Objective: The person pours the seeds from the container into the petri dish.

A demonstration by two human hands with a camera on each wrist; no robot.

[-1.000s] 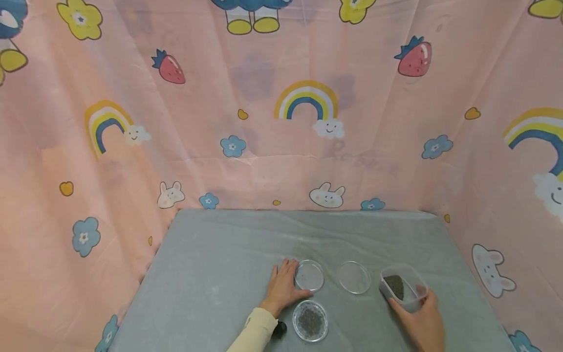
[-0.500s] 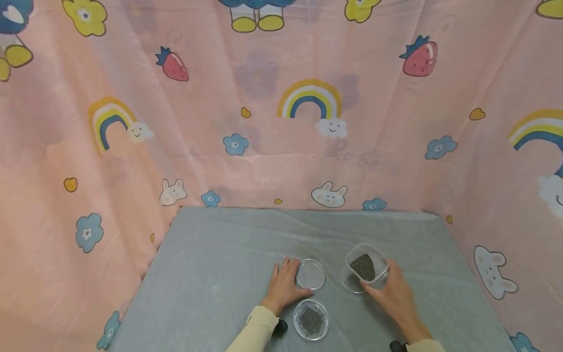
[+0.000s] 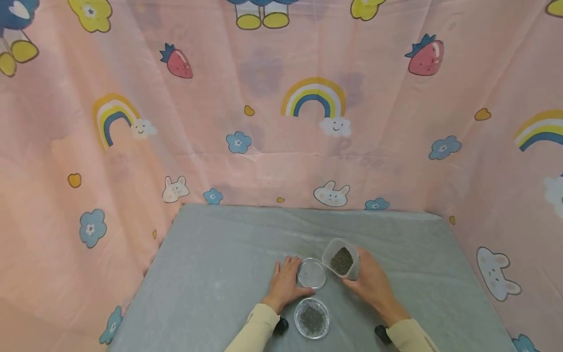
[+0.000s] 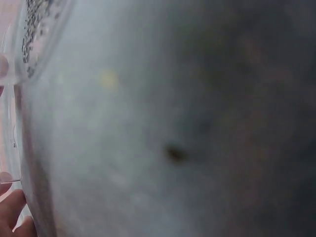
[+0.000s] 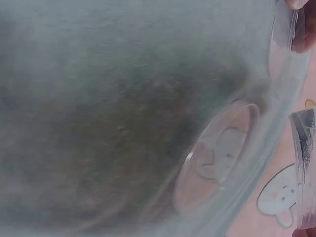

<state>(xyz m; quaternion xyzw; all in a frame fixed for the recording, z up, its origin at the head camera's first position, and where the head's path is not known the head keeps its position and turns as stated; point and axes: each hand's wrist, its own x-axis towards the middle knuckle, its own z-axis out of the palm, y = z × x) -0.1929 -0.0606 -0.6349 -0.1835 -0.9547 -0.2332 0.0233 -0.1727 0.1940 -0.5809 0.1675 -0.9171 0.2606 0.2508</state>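
Note:
My left hand point(image 3: 286, 283) lies on the cloth and holds a clear petri dish point(image 3: 312, 274) by its rim, thumb at the near side and fingers at the far left. In my right hand point(image 3: 371, 283) is a translucent plastic container point(image 3: 329, 250), gripped by its sides and raised just right of that dish. The container tips leftward, its mouth near the dish's rim. Dark granules point(image 3: 342, 261) are gathered inside it. Nearer me stands a second petri dish point(image 3: 313, 337) with dark granules spread in it. The right wrist view shows a third clear dish point(image 5: 217, 158) on the cloth, hidden in the head view.
A grey-green cloth point(image 3: 220, 259) covers the table. Behind and along both sides hangs a pink printed curtain point(image 3: 211, 107). Small black devices point(image 3: 280, 326) sit at both wrists. Much of the left wrist view is blurred cloth.
My right hand has lifted the container from the right and carried it left, past the third dish, turning it toward the held dish. My left hand has stayed in place.

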